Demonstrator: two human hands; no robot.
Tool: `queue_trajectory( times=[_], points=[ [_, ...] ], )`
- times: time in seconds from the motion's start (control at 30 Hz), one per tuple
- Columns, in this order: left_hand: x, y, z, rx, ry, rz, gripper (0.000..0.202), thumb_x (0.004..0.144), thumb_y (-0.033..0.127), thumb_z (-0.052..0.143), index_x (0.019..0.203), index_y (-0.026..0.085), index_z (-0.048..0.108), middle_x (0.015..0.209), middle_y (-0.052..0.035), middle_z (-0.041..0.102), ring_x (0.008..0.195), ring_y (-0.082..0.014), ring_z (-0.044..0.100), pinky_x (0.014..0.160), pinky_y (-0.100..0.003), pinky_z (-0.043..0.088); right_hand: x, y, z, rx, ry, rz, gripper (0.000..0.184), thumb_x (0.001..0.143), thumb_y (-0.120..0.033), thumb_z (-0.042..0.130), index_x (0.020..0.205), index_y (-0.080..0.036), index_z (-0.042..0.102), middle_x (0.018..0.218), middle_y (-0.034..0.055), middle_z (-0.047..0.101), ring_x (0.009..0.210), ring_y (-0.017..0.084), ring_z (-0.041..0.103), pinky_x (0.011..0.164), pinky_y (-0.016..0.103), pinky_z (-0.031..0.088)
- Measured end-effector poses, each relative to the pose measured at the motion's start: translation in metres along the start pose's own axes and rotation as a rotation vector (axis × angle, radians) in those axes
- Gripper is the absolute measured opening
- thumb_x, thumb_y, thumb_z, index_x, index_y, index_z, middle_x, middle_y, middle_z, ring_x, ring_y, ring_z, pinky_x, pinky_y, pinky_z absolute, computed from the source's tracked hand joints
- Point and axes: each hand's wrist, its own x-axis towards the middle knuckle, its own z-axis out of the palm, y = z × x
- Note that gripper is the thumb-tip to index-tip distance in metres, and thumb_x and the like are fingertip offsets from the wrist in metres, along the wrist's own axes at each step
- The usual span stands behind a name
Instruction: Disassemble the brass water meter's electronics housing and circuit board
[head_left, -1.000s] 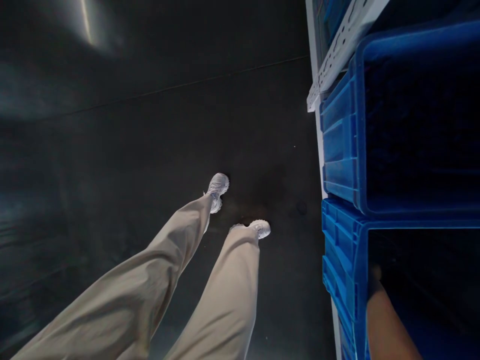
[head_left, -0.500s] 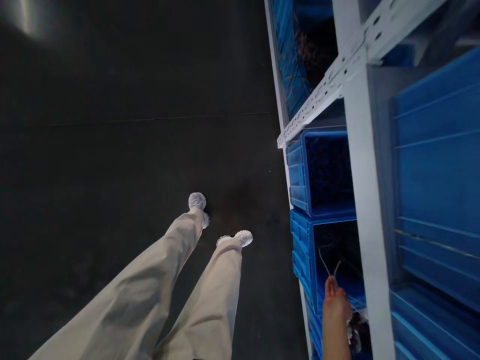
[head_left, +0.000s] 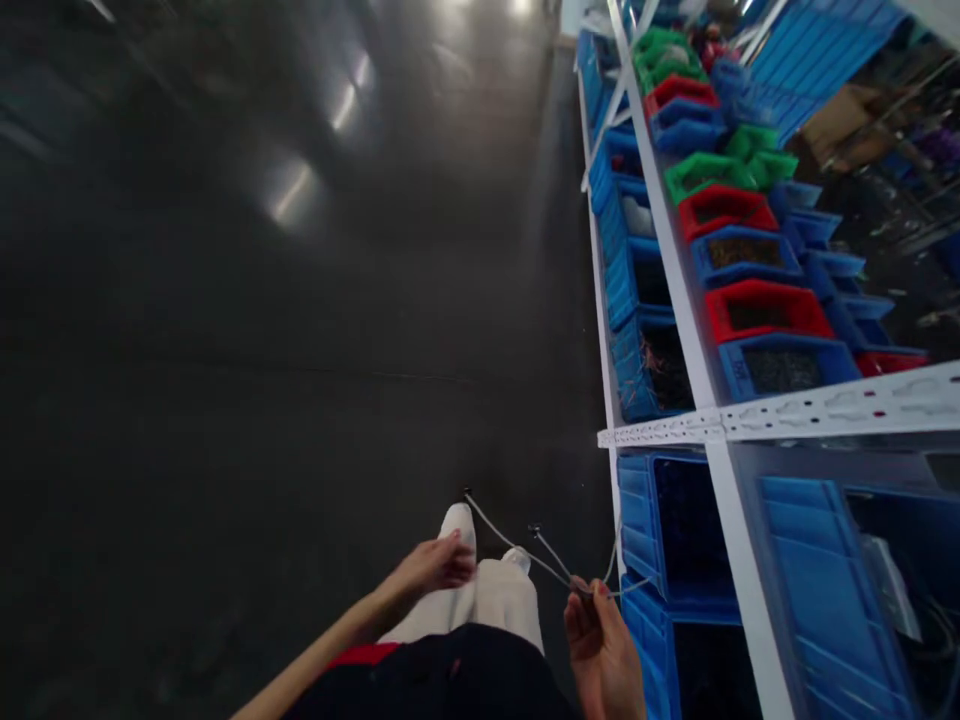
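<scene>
Thin whitish cables (head_left: 499, 532) with small dark ends are pinched between the thumb and fingers of my right hand (head_left: 596, 645). Two ends reach up and left over the floor, while other strands stick out to the right, near the shelf. My left hand (head_left: 439, 565) hangs in front of my legs with nothing in it, its fingers loosely apart and a little blurred. A gap separates it from the cables. Beside my right hand stands a blue crate (head_left: 649, 640) on the lower shelf, its inside dark.
A white metal rack (head_left: 705, 420) runs along my right side. Red bins (head_left: 769, 308), green bins (head_left: 701, 175) and blue bins fill its upper level; larger blue crates (head_left: 634, 370) stand below. Dark, shiny floor (head_left: 300, 400) stretches ahead and left.
My right hand has come out from the lower crate with the cables and is now before my body. My left hand has entered view. The camera now sees farther along the rack.
</scene>
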Motion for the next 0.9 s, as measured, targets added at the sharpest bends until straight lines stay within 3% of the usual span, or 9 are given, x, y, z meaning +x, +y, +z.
queue_trajectory(
  times=[0.1, 0.17, 0.27, 0.4, 0.5, 0.6, 0.7, 0.8, 0.9],
  points=[
    [0.0, 0.06, 0.02, -0.243, -0.147, 0.007, 0.023, 0.084, 0.021, 0.053, 0.096, 0.005, 0.064, 0.087, -0.0152, 0.068, 0.084, -0.0234, 0.066, 0.078, -0.037, 0.052, -0.024, -0.021, 0.068, -0.052, -0.109, 0.023, 0.046, 0.048, -0.036, 0.086, 0.08, -0.017, 0.06, 0.074, 0.0023, 0.072, 0.057, 0.015, 0.065, 0.053, 0.026, 0.056],
    [0.002, 0.103, 0.028, -0.398, -0.174, 0.106, 0.041, 0.071, 0.0, 0.047, 0.108, 0.011, 0.061, 0.104, -0.0109, 0.066, 0.099, -0.0184, 0.063, 0.094, -0.033, 0.046, -0.029, -0.037, 0.102, -0.044, -0.141, 0.0, 0.048, 0.047, -0.035, 0.087, 0.081, -0.017, 0.058, 0.073, 0.0014, 0.072, 0.055, 0.014, 0.065, 0.051, 0.025, 0.055],
    [0.007, 0.164, 0.03, -0.536, -0.174, 0.194, 0.07, 0.048, -0.013, 0.037, 0.107, 0.016, 0.061, 0.105, -0.0042, 0.067, 0.1, -0.0119, 0.062, 0.1, -0.027, 0.041, -0.021, -0.062, 0.15, 0.0, -0.172, -0.071, 0.049, 0.05, -0.035, 0.086, 0.085, -0.018, 0.056, 0.074, 0.0008, 0.072, 0.055, 0.013, 0.064, 0.051, 0.024, 0.054],
    [0.019, 0.233, 0.037, -0.598, -0.167, 0.193, 0.062, 0.047, -0.015, 0.032, 0.094, 0.009, 0.065, 0.092, -0.0079, 0.07, 0.091, -0.0147, 0.067, 0.095, -0.03, 0.048, 0.012, -0.105, 0.228, 0.017, -0.243, -0.078, 0.048, 0.052, -0.037, 0.084, 0.086, -0.018, 0.055, 0.076, 0.0009, 0.072, 0.059, 0.013, 0.065, 0.055, 0.024, 0.054],
    [0.033, 0.284, 0.051, -0.743, -0.049, 0.168, 0.045, 0.065, -0.014, 0.034, 0.089, 0.008, 0.065, 0.085, -0.0083, 0.071, 0.082, -0.015, 0.069, 0.087, -0.03, 0.054, 0.042, -0.151, 0.3, -0.009, -0.329, -0.055, 0.048, 0.052, -0.039, 0.084, 0.085, -0.019, 0.055, 0.08, 0.0015, 0.072, 0.064, 0.014, 0.066, 0.059, 0.026, 0.055],
    [0.046, 0.337, 0.063, -0.968, 0.036, 0.079, 0.025, 0.086, 0.004, 0.04, 0.089, 0.008, 0.065, 0.079, -0.0105, 0.071, 0.078, -0.0193, 0.07, 0.064, -0.024, 0.059, 0.068, -0.202, 0.378, -0.062, -0.417, -0.036, 0.048, 0.053, -0.038, 0.084, 0.087, -0.019, 0.057, 0.084, 0.0022, 0.072, 0.068, 0.014, 0.066, 0.062, 0.027, 0.055],
    [0.06, 0.388, 0.071, -1.13, 0.025, 0.075, 0.026, 0.091, 0.014, 0.039, 0.09, 0.01, 0.065, 0.074, -0.0105, 0.07, 0.081, -0.0217, 0.07, 0.042, -0.013, 0.051, 0.091, -0.243, 0.459, -0.131, -0.496, -0.004, 0.048, 0.053, -0.037, 0.084, 0.087, -0.019, 0.057, 0.084, 0.0021, 0.072, 0.068, 0.013, 0.065, 0.062, 0.025, 0.055],
    [0.078, 0.437, 0.071, -1.22, 0.129, 0.181, 0.026, 0.087, 0.006, 0.036, 0.093, 0.01, 0.061, 0.074, -0.0106, 0.07, 0.077, -0.0211, 0.07, 0.045, -0.017, 0.052, 0.113, -0.263, 0.542, -0.214, -0.572, 0.0, 0.045, 0.054, -0.038, 0.083, 0.086, -0.018, 0.058, 0.084, 0.0015, 0.071, 0.066, 0.012, 0.064, 0.06, 0.025, 0.054],
    [0.094, 0.496, 0.054, -1.271, 0.251, 0.276, 0.035, 0.078, -0.005, 0.031, 0.098, 0.01, 0.055, 0.069, -0.008, 0.065, 0.064, -0.0166, 0.067, 0.054, -0.026, 0.054, 0.134, -0.264, 0.627, -0.281, -0.627, -0.024, 0.041, 0.055, -0.038, 0.083, 0.082, -0.018, 0.06, 0.081, -0.0001, 0.07, 0.062, 0.011, 0.062, 0.057, 0.023, 0.053]
  ],
)
